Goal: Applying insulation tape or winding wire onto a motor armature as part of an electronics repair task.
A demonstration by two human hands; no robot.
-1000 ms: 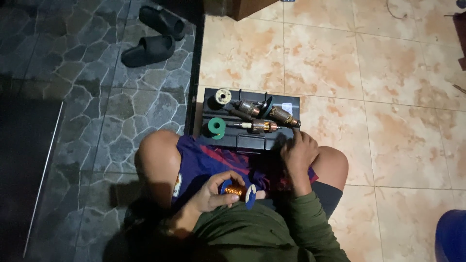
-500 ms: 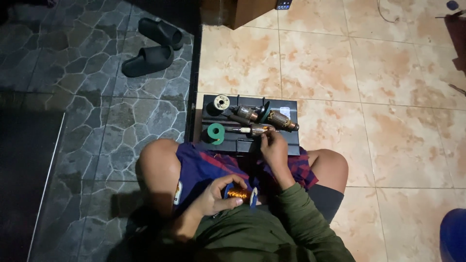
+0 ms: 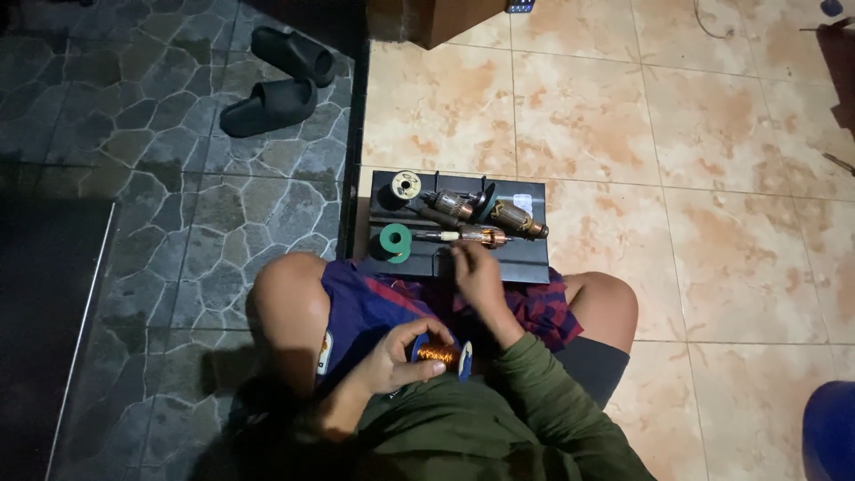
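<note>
I sit cross-legged on the floor. My left hand (image 3: 394,356) grips a blue spool of copper wire (image 3: 438,354) in my lap. My right hand (image 3: 477,274) reaches forward over the near edge of a black tray (image 3: 533,263), its fingers close to a motor armature (image 3: 470,235) lying there; whether they pinch anything is unclear. On the tray also lie two more armatures (image 3: 517,218), a green roll of tape (image 3: 393,242) and a small pale spool (image 3: 406,185).
A pair of black slippers (image 3: 276,82) lies on the dark stone paving at the upper left. Orange tiles cover the floor to the right. A wooden box corner (image 3: 441,16) stands at the top, and a blue container (image 3: 830,428) at the lower right.
My right hand has moved forward from my lap to the tray's near edge. The left hand still holds the wire spool in the same place.
</note>
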